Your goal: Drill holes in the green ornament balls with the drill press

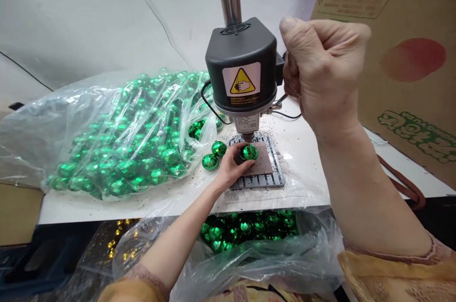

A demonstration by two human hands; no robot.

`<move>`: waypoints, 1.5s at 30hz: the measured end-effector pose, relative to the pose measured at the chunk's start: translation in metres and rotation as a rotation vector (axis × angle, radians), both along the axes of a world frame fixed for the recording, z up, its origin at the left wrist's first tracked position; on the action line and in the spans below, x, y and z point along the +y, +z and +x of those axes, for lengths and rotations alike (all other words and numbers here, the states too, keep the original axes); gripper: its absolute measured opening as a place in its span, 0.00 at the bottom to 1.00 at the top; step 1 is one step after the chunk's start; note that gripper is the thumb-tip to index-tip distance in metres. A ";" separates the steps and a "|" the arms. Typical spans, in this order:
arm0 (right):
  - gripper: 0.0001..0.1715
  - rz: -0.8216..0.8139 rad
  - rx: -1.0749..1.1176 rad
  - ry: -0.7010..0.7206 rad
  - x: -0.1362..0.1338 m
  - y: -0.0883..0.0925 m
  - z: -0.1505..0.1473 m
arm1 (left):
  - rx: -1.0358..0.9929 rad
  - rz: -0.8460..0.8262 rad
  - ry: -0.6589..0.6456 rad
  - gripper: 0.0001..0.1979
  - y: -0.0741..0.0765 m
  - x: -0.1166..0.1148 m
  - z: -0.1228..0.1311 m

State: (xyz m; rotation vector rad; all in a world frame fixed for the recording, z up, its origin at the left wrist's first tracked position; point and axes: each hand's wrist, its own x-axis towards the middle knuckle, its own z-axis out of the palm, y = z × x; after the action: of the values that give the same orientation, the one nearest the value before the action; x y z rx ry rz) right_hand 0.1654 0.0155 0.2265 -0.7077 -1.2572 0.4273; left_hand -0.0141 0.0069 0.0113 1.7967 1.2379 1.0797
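Observation:
A shiny green faceted ball [250, 152] sits between the thumb and fingers of my left hand [231, 165]. It rests on a brown pad on the slotted metal base plate [280, 179], right under the spindle of a black bench drill press [241, 57]. My right hand [324, 62] is closed in a fist at the machine's right side, wrapped round its handle, which the fingers mostly hide. Two loose green balls [210, 162] lie on the white table just left of my left hand. Whether the spindle tip touches the held ball, I cannot tell.
A big clear plastic bag [117, 150] full of green balls covers the table's left side. Below the front edge hangs an open bag [249, 228] with more green balls. A cardboard box [409, 17] stands at right. Dark specks surround the base plate.

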 end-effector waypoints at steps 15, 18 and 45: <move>0.30 0.102 -0.068 -0.133 -0.028 -0.031 -0.002 | -0.083 0.003 -0.078 0.27 -0.007 -0.006 0.005; 0.31 0.156 -0.058 -0.152 -0.032 -0.042 -0.003 | -0.085 0.006 -0.074 0.27 -0.007 -0.006 0.006; 0.30 0.383 -0.046 -0.184 -0.030 -0.083 -0.001 | -0.155 -0.011 -0.102 0.27 -0.007 -0.006 0.007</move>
State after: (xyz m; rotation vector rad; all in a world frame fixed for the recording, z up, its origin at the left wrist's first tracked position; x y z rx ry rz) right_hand 0.1641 -0.0148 0.1432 -0.5007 -1.2581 0.0155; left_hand -0.0067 0.0008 0.0044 1.7144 1.0475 1.1289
